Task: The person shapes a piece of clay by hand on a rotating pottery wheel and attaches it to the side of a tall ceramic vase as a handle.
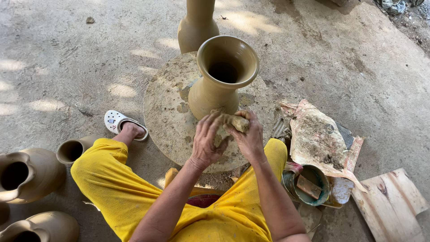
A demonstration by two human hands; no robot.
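**Hands closed on a clay lump beside the vase**

The left hand (207,141) is seen with fingers curled loosely, pressed against a clay lump (235,122). The right hand (249,136) is wrapped round the same lump, which is gripped between thumb and fingers. The lump is held just in front of the foot of a wet clay vase (222,78), which stands upright on a round, clay-smeared wheel (168,114).

To the right, a crumpled, mud-stained sheet (319,139) is laid over a green bucket (309,184), with a pale wooden board (390,204) beside it. A second tall vase (196,24) is set behind the wheel. Several unfired pots (31,172) are grouped at the left.

The floor (67,58) is bare concrete, dappled with sunlight. Yellow trousers (116,188) and a white clog (115,121) are visible.
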